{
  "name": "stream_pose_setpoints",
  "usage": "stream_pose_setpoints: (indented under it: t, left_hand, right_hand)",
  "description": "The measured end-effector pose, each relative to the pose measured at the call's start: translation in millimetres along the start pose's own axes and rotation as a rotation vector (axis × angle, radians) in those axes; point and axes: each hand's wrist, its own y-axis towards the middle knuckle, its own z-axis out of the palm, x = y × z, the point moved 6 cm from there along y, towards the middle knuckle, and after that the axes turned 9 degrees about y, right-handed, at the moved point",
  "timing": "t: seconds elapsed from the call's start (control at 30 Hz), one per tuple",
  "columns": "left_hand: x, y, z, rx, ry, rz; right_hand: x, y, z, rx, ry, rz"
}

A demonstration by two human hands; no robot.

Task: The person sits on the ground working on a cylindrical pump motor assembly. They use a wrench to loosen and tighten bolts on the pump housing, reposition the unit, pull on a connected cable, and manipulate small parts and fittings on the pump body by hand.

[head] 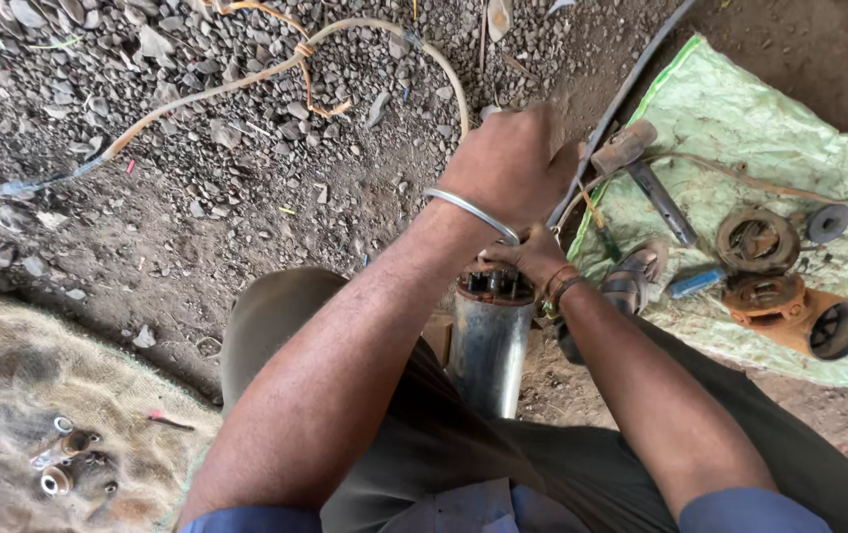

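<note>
Currently the steel cylinder (pixel 488 341) stands between the knees, long axis pointing up toward the camera. Right hand (pixel 533 255) rests on its top end, grip not discernible. Left hand (pixel 511 163), clenched around a dark rod (pixel 621 99), is directly beyond.

No packages, labels, signs or screens in view. Nearest candidate: a crumpled pale-green woven sack (pixel 740 118) spread flat on the dirt, upper right.
</note>
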Motion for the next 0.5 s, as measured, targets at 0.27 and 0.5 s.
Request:
stream_pose_setpoints:
  t: [0.27, 0.5]
  left_hand:
    - [27.3, 5.7, -24.9, -0.046, -0.067, -0.055]
    - [36.1, 0.9, -28.6, -0.082, -0.117, -0.051]
  right_hand:
    - [-2.6, 1.4, -2.5, -0.087, -0.182, 0.144]
    - [24.4, 21.4, -6.8, 0.119, -0.306, -0.374]
